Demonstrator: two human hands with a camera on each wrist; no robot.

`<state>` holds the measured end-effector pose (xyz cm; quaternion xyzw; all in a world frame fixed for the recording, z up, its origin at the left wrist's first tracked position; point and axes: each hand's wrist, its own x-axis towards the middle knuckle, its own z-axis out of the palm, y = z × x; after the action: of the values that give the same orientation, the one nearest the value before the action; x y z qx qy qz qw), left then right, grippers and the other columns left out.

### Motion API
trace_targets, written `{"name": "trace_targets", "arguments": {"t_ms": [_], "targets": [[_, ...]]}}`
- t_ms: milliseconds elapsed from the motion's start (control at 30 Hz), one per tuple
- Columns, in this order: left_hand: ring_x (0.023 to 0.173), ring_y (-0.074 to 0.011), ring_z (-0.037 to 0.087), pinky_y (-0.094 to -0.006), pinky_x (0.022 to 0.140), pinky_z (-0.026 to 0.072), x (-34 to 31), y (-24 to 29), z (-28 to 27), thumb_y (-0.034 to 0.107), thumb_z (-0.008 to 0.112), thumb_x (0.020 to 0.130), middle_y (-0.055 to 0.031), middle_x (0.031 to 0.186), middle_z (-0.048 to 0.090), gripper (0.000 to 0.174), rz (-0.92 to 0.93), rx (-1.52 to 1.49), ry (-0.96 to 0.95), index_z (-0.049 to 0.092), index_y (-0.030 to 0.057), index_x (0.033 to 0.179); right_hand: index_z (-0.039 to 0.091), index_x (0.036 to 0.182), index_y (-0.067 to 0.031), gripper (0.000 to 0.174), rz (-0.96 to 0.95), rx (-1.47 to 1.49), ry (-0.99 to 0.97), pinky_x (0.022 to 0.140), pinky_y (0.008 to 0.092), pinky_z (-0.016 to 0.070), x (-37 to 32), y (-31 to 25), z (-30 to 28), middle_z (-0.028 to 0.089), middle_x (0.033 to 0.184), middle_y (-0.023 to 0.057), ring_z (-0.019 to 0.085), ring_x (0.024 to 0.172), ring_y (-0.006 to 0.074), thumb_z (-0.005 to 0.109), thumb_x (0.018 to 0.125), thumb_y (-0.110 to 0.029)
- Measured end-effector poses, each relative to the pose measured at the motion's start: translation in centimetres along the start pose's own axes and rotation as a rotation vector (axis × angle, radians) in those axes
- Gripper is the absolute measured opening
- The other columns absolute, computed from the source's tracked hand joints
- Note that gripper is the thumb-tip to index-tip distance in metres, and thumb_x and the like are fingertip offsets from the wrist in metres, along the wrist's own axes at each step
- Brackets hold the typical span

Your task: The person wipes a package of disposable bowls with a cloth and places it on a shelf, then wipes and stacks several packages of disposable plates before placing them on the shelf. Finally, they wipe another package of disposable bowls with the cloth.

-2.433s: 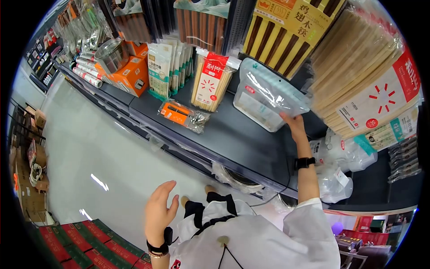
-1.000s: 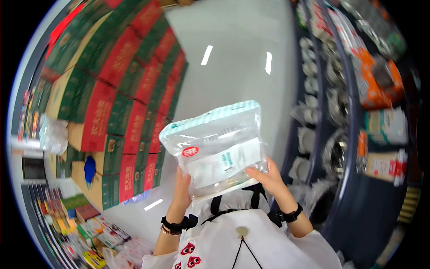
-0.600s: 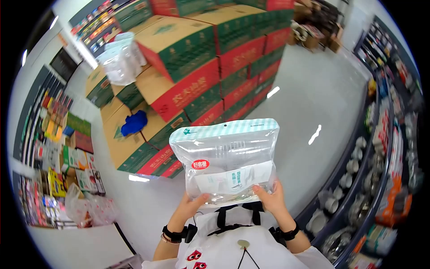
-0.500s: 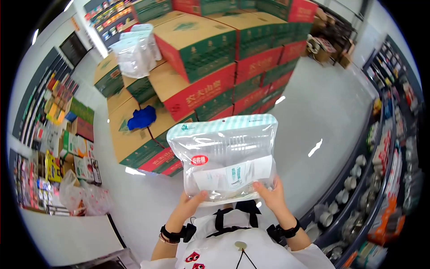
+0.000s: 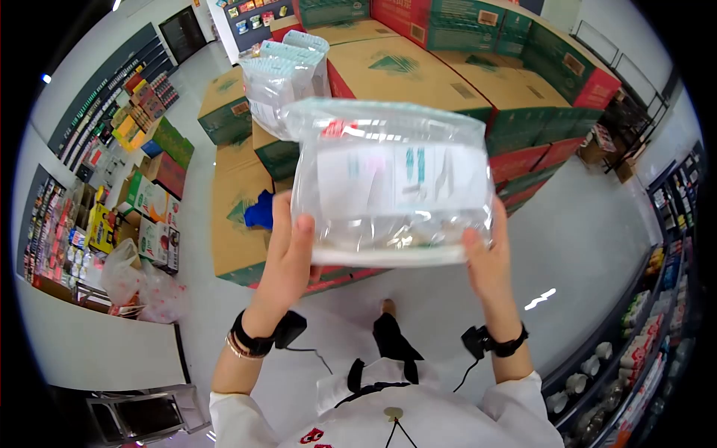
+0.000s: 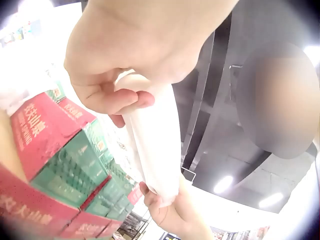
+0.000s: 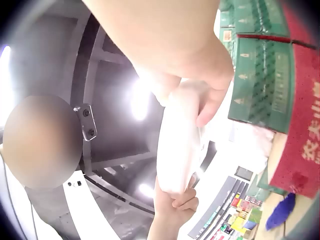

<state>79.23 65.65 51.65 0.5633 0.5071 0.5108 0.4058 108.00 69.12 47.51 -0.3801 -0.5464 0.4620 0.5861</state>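
Clear plastic bag (image 5: 399, 179) found raised before the person, between both hands. Left hand (image 5: 286, 261) grips its left edge; right hand (image 5: 489, 261) grips its right edge. Stacked boxes (image 5: 418, 71) stand behind, bearing similar bags (image 5: 280, 82) and a blue object (image 5: 259, 212). Contact between held and stacked goods cannot be determined.

Head view: bright, fisheye-curved; glare on plastic bag (image 5: 399, 183), floor (image 5: 560, 250). Wrist views: overexposed, ceiling lamps (image 7: 140, 99) flaring, corners dark.
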Motion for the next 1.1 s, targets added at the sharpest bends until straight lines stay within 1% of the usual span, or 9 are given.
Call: {"name": "trace_targets", "arguments": {"t_ms": [133,300,333,367,567,667,800,867,1100], "targets": [[0.050,-0.0059,0.042,-0.0232,0.044,0.0327,10.7,-0.5,0.5,0.050,0.030,0.110,-0.0022,0.079,0.056,0.058,0.200,0.052,0.052,0.031,0.0075,0.150,0.029,0.155,0.0040,0.075,-0.114,0.018,-0.038,0.115,0.0365,0.0340,10.1,0.5,-1.3,0.047,0.148,0.0154,0.045,0.136,0.0227,0.069,0.098,-0.023],[0.063,-0.0046,0.043,-0.0199,0.054,0.0332,18.7,-2.6,2.7,0.027,0.046,0.110,0.0003,0.089,0.056,0.056,0.260,0.078,0.021,0.026,0.0079,0.159,0.041,0.149,0.0042,0.070,-0.304,-0.224,0.026,0.111,0.0376,0.0378,19.5,2.4,-1.8,0.057,0.137,0.0184,0.051,0.131,0.0267,0.072,0.094,-0.027],[0.094,-0.0096,0.055,-0.0204,0.068,0.0452,19.4,-2.7,2.6,0.016,0.063,0.102,-0.0107,0.139,0.053,0.070,0.182,0.113,0.014,0.027,0.0052,0.160,0.045,0.145,0.0037,0.069,-0.384,-0.556,0.089,0.107,0.0383,0.0402,21.0,3.3,-2.8,0.060,0.131,0.0199,0.055,0.126,0.0294,0.073,0.091,-0.029],[0.094,-0.0096,0.055,-0.0204,0.068,0.0452,20.3,-3.2,2.6,0.016,0.063,0.102,-0.0107,0.139,0.053,0.070,0.172,0.114,0.018,0.027,0.0052,0.160,0.049,0.142,0.0033,0.069,-0.459,-0.891,0.150,0.104,0.0390,0.0425,22.4,4.2,-3.3,0.063,0.125,0.0214,0.058,0.120,0.0321,0.075,0.089,-0.031],[0.120,-0.0179,0.053,-0.0248,0.081,0.0512,23.1,-6.9,2.1,0.018,0.073,0.095,-0.0154,0.154,0.039,0.082,0.141,0.075,-0.028,0.026,0.0040,0.160,0.041,0.147,0.0068,0.090,-0.470,-0.575,0.356,0.106,0.0472,0.0415,24.7,6.3,-1.4,0.061,0.131,0.0231,0.059,0.117,0.0369,0.078,0.083,-0.045],[0.129,-0.0264,0.051,-0.0343,0.094,0.0514,21.7,-6.5,-0.1,0.017,0.074,0.092,-0.0161,0.159,0.032,0.086,0.370,0.287,-0.068,0.024,0.0048,0.161,0.035,0.152,0.0064,0.094,-0.784,-0.716,0.531,0.107,0.0455,0.0430,23.3,6.0,-0.8,0.053,0.142,0.0243,0.056,0.126,0.0346,0.072,0.088,-0.051],[0.135,-0.0311,0.047,-0.0417,0.103,0.0475,16.9,-7.8,-5.2,0.010,0.071,0.088,-0.0167,0.161,0.028,0.085,0.262,0.165,-0.021,0.026,0.0050,0.160,0.042,0.148,0.0016,0.079,-0.953,-0.680,0.401,0.092,0.0480,0.0464,16.8,8.6,1.7,0.057,0.134,0.0194,0.060,0.109,0.0320,0.067,0.089,-0.043],[0.135,-0.0304,0.047,-0.0407,0.103,0.0470,14.6,-9.7,-8.3,0.011,0.073,0.087,-0.0174,0.159,0.033,0.079,0.161,0.295,0.034,0.034,0.0040,0.155,0.054,0.137,-0.0051,0.061,-0.973,-0.592,0.040,0.085,0.0456,0.0471,14.2,9.3,5.7,0.062,0.124,0.0170,0.060,0.101,0.0331,0.069,0.086,-0.036],[0.134,-0.0362,0.046,-0.0457,0.109,0.0421,10.2,-22.8,-20.2,0.021,0.082,0.081,-0.0207,0.147,0.047,0.066,0.036,0.772,-0.042,0.056,0.0075,0.140,0.054,0.134,0.0016,0.054,-0.309,-0.442,-0.616,0.101,0.0496,0.0475,8.5,15.0,21.6,0.058,0.133,0.0225,0.059,0.116,0.0407,0.074,0.085,-0.012]]}}
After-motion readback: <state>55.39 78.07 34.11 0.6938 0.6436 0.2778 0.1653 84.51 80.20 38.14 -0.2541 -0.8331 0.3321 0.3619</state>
